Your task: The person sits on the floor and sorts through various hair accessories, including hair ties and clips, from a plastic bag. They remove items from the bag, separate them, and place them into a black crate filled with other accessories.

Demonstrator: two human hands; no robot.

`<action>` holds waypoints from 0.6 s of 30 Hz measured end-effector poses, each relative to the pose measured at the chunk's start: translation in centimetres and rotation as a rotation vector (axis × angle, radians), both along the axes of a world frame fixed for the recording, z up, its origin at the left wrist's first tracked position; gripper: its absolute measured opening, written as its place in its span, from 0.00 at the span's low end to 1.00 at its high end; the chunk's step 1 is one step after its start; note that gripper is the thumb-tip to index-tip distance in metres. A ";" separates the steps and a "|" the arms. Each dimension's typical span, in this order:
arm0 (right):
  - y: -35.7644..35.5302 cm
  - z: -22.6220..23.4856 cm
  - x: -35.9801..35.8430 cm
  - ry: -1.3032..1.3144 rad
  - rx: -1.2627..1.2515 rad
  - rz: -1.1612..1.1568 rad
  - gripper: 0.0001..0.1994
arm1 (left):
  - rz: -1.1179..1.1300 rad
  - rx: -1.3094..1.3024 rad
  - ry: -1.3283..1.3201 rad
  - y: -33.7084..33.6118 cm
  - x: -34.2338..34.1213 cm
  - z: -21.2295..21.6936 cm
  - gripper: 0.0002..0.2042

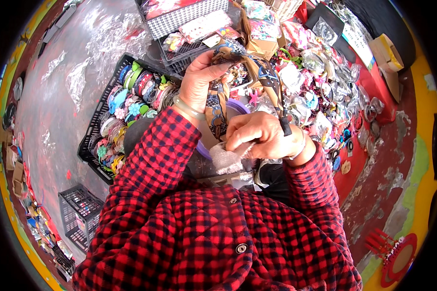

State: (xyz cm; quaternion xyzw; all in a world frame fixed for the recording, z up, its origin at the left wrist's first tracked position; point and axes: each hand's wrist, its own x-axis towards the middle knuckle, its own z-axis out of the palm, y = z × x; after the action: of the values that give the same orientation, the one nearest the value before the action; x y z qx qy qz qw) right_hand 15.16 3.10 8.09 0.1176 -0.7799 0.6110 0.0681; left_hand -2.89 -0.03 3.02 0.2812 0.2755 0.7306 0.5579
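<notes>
My left hand (199,80) is raised, with thumb and fingers closed on a looped band of patterned fabric (267,76) in tan, black and blue. The band looks like a fabric headband. One side of it hangs below that hand, while the other bends to the right and ends in a dark narrow tip beside my right wrist. Lower down, my right hand (262,133) pinches a whitish, rough-textured cloth-like piece (226,159). Below both hands shows the purple rim of a basin (239,105), its inside mostly hidden.
A black crate (94,140) on the left is packed with colourful hair bands. Farther off stand a grey crate (187,18) and a cardboard box (264,46) of packets. Heaped plastic-wrapped accessories (315,92) spread to the right. Another black crate (77,206) sits at lower left.
</notes>
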 end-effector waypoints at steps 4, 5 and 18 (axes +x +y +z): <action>-1.4 -1.9 -1.0 0.015 0.281 -0.300 0.13 | -0.045 -0.061 -0.054 -0.3 0.7 0.1 0.11; -1.5 -2.4 -1.3 0.067 0.279 -0.405 0.13 | -0.044 -0.080 -0.039 -0.2 0.8 -0.1 0.10; -0.2 -3.8 -1.4 0.067 0.154 -0.624 0.15 | -0.053 -0.006 -0.055 0.4 -0.3 -1.7 0.10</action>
State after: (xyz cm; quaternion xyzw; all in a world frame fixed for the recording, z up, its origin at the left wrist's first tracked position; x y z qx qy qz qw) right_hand 13.74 2.86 4.30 -0.1023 -0.8196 0.4955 0.2689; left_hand -3.16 0.32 1.28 0.2664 0.2544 0.7223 0.5853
